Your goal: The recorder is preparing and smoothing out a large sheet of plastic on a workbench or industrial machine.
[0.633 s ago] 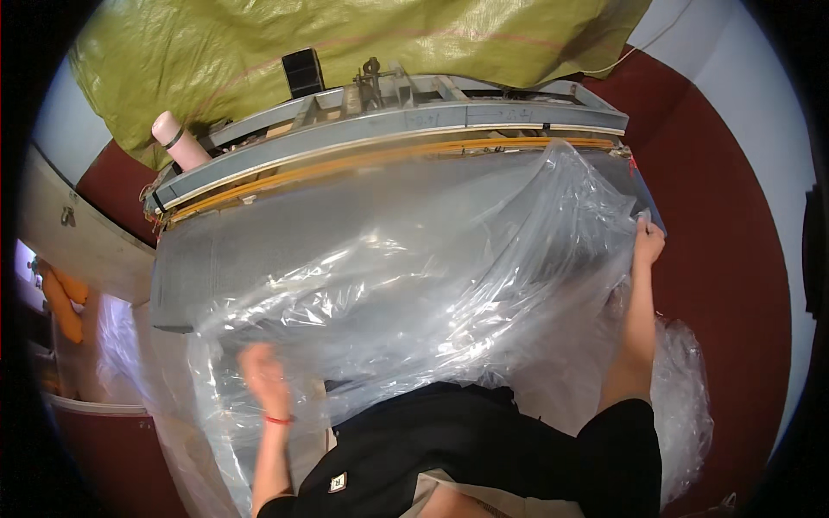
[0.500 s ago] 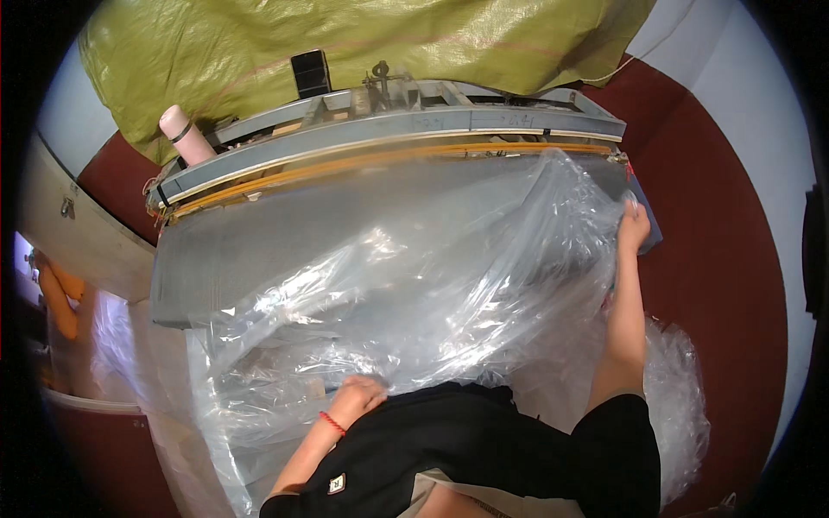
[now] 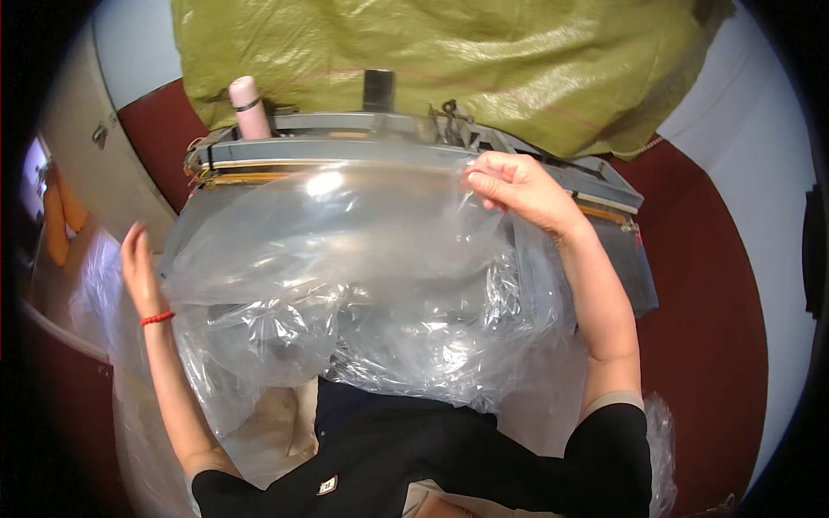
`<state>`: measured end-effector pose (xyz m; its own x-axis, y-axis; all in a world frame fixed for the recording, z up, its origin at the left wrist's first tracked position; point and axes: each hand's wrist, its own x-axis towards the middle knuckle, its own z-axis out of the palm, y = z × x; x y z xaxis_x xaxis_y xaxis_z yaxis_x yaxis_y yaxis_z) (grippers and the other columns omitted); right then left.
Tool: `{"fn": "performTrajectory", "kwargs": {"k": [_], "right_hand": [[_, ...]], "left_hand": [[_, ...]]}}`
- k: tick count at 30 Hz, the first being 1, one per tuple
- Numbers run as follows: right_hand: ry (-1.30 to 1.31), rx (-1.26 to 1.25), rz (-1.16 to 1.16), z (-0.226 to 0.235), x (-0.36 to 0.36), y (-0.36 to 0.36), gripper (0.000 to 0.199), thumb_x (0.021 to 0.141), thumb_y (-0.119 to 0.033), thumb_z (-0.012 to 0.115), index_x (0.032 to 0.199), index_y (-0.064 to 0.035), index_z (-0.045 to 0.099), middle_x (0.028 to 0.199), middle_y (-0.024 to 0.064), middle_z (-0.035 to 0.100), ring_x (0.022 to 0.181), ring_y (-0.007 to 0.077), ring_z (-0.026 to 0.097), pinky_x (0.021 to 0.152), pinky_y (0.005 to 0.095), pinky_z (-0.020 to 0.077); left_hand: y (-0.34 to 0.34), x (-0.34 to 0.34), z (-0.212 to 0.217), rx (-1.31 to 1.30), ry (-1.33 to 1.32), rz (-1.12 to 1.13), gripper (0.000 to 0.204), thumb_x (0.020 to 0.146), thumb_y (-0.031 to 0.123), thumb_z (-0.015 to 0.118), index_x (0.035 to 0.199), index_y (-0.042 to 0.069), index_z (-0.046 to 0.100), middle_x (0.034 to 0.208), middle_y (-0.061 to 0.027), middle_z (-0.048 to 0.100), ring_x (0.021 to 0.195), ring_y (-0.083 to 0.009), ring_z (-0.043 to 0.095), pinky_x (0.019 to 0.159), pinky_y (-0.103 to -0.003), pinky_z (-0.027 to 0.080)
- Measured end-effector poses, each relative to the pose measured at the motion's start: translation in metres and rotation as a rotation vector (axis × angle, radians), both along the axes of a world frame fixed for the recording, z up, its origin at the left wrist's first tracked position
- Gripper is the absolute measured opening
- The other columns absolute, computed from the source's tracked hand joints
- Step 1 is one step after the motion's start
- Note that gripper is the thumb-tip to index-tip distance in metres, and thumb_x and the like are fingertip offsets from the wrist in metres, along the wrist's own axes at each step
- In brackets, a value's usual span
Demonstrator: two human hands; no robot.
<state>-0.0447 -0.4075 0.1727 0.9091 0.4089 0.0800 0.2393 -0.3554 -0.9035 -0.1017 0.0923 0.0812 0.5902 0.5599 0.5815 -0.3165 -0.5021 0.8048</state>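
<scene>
A large sheet of clear plastic film (image 3: 259, 250) billows over a grey-topped bench and spills down in crumpled folds towards my body. My right hand (image 3: 522, 192) is raised in front of the metal frame, its thumb and fingers pinched on the film's edge. Out at the left side of the film is my left hand (image 3: 141, 269), fingers stretched upward and nothing visibly gripped; whether it touches the film is hard to tell. A red bead bracelet (image 3: 157, 319) circles my left wrist.
Along the bench's far side runs a grey metal frame (image 3: 596, 183) with an orange strip. A pink bottle (image 3: 249, 110) and a black phone-like slab (image 3: 378, 91) stand there, before a yellow-green woven sheet (image 3: 414, 43). At left is a door (image 3: 129, 164); more film lies low on both sides.
My right hand has moved left and inward from the bench's right end, drawing the film's edge along. My left hand has left my waist, gone out to the left and opened.
</scene>
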Motion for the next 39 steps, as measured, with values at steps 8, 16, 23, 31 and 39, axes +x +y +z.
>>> {"fn": "performTrajectory", "kwargs": {"k": [8, 16, 23, 31, 39], "right_hand": [[-0.125, -0.081, 0.068, 0.003, -0.001, 0.036, 0.02, 0.081, -0.022, 0.058, 0.075, -0.003, 0.057, 0.062, -0.0027, 0.052, 0.058, 0.0032, 0.046, 0.052, 0.0194, 0.0379], [-0.109, 0.01, 0.135, 0.018, -0.008, 0.036, 0.021, 0.079, -0.015, 0.06, 0.095, -0.0014, 0.059, 0.078, -0.0013, 0.058, 0.073, 0.0054, 0.052, 0.069, 0.0197, 0.0426], [-0.021, 0.15, 0.21, -0.004, 0.004, 0.072, 0.026, 0.078, -0.009, 0.06, 0.102, 0.0011, 0.057, 0.087, 0.0053, 0.061, 0.081, 0.0068, 0.055, 0.073, 0.0208, 0.0448], [0.207, 0.963, 0.028, -0.074, 0.034, 0.051, 0.009, 0.079, -0.011, 0.055, 0.086, -0.006, 0.054, 0.073, 0.0019, 0.054, 0.071, 0.0116, 0.054, 0.062, 0.0212, 0.0418], [-0.3, -0.223, -1.286, -0.218, -0.039, -0.392, 0.024, 0.082, -0.023, 0.047, 0.08, -0.0043, 0.062, 0.078, 0.0061, 0.059, 0.074, 0.0155, 0.054, 0.069, 0.0326, 0.0437]], "left_hand": [[-0.251, 0.021, 0.06, 0.801, -0.168, -0.514, 0.044, 0.07, 0.013, 0.065, 0.109, 0.001, 0.049, 0.103, -0.0083, 0.053, 0.098, -0.0188, 0.049, 0.084, -0.033, 0.038], [-0.275, 0.043, 0.057, 0.175, -0.128, -0.722, 0.008, 0.076, 0.003, 0.06, 0.074, 0.001, 0.053, 0.059, 0.0038, 0.048, 0.055, -0.0022, 0.04, 0.05, -0.018, 0.035], [-0.26, 0.037, 0.049, 0.106, -0.104, -0.705, 0.008, 0.075, 0.002, 0.06, 0.075, 0.001, 0.053, 0.06, 0.0035, 0.048, 0.055, -0.002, 0.04, 0.049, -0.018, 0.035], [-0.213, 0.017, 0.034, 0.02, 0.472, -1.269, 0.016, 0.081, 0.018, 0.059, 0.08, 0.002, 0.06, 0.072, 0.0007, 0.058, 0.063, -0.0036, 0.051, 0.055, -0.019, 0.04], [-0.118, -0.056, -0.089, 0.238, 1.262, -1.535, 0.019, 0.084, 0.02, 0.055, 0.096, 0.008, 0.063, 0.074, 0.002, 0.06, 0.064, -0.0054, 0.051, 0.058, -0.022, 0.042]]}}
